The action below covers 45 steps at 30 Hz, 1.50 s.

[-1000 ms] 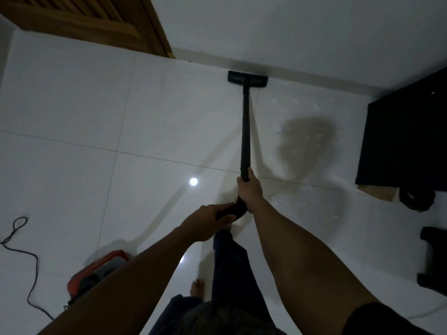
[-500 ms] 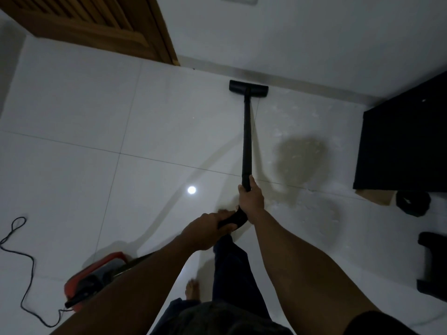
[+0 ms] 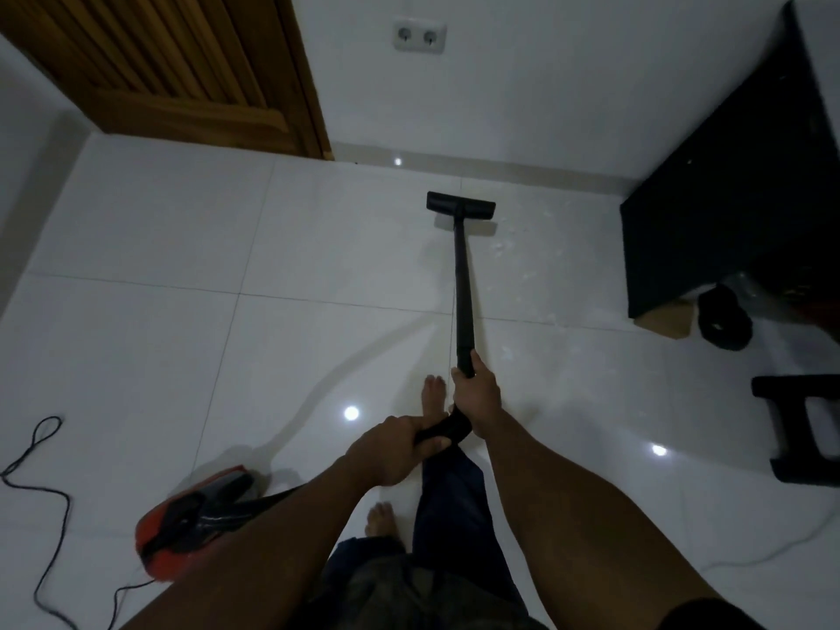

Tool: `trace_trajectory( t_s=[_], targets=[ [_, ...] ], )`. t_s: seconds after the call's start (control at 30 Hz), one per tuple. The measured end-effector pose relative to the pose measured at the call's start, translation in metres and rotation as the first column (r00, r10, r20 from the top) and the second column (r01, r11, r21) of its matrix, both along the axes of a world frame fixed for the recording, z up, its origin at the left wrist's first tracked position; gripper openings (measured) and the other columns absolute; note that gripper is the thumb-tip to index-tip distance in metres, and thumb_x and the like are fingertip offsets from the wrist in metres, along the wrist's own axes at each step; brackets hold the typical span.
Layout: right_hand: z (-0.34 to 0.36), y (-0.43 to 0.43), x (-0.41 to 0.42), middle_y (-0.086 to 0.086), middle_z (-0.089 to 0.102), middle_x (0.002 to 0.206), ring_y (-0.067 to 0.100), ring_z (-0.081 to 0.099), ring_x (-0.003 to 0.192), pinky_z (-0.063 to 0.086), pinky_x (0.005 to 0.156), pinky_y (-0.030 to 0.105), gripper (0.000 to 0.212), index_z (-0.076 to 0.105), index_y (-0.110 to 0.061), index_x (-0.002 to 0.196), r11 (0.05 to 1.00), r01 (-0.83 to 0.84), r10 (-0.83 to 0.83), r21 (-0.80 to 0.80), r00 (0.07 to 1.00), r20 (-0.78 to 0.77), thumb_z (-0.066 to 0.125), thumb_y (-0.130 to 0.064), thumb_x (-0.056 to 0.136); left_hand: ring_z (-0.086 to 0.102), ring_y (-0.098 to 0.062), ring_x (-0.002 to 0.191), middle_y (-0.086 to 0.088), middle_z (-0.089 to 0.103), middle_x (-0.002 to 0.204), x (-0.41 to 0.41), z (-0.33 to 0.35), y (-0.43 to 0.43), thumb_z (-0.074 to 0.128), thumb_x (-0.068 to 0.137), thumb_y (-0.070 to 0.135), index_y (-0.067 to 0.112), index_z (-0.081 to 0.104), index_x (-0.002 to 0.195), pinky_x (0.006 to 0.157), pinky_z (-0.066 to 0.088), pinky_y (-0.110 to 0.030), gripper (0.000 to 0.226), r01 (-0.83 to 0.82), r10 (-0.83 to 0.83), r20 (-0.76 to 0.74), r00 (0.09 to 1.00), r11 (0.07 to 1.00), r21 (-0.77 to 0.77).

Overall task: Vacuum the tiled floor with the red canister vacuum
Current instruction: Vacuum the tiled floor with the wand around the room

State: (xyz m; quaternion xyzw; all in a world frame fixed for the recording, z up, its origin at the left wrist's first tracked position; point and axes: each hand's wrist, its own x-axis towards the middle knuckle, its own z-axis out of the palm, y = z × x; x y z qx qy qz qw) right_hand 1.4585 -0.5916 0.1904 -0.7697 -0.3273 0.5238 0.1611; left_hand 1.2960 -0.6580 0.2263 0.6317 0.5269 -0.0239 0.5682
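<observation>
Ahead of the right hand (image 3: 477, 393), the black wand (image 3: 463, 284) is stretched out to the floor head (image 3: 460, 206), which is laid flat on the tiled floor (image 3: 182, 347) short of the baseboard. The wand's lower end is gripped by that hand, and the curved handle just behind it is clasped by the left hand (image 3: 391, 452). Behind and to the left of the left hand, the red canister vacuum (image 3: 191, 520) is set on the tiles, with a black cord (image 3: 41, 484) looped further left.
</observation>
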Motion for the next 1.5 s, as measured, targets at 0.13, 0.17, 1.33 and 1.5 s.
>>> trace_trajectory(
  t_s=[0.13,0.17,1.33,1.5],
  targets=[
    [0.018,-0.082,0.006,0.002,0.058,0.109,0.009,0.056,0.071,0.042,0.052,0.021,0.058,0.027,-0.033,0.158,1.0,0.008,-0.008,0.002,1.0,0.002,0.05,-0.029,0.104,0.054,0.002,0.07,0.009,0.069,0.099,0.004,0.016,-0.073,0.047,0.101,0.055,0.041,0.04,0.151,0.076,0.042,-0.023,0.052,0.038,-0.038,-0.002,0.999,0.999,0.017],
    [0.022,-0.099,0.007,0.0,0.057,0.107,0.011,0.058,0.072,0.044,0.051,0.022,0.058,0.027,-0.034,0.158,1.0,0.019,-0.019,-0.003,1.0,0.005,0.05,-0.03,0.104,0.053,0.002,0.069,0.01,0.066,0.095,0.005,0.02,-0.089,0.048,0.101,0.054,0.042,0.04,0.15,0.075,0.042,-0.023,0.052,0.05,-0.05,-0.009,0.999,0.999,0.003],
    [-0.006,-0.702,0.122,0.007,0.057,0.14,0.023,0.06,0.108,0.047,0.085,0.029,0.06,0.026,-0.031,0.158,0.986,0.081,-0.077,-0.148,0.997,0.032,0.049,-0.033,0.104,0.065,-0.015,0.109,0.002,0.068,0.129,0.111,0.01,-0.648,0.038,0.091,0.077,0.041,0.046,0.146,0.1,0.05,-0.041,0.066,0.296,-0.314,-0.062,0.948,0.934,-0.2],
    [-0.015,-0.759,0.102,0.007,0.057,0.141,0.027,0.059,0.119,0.051,0.099,0.038,0.058,0.029,-0.033,0.157,0.977,0.118,-0.113,-0.179,0.993,0.034,0.046,-0.046,0.103,0.064,-0.015,0.112,0.003,0.066,0.133,0.091,0.015,-0.696,0.04,0.095,0.07,0.049,0.039,0.148,0.103,0.048,-0.04,0.057,0.334,-0.349,-0.055,0.935,0.924,-0.185]
  ],
)
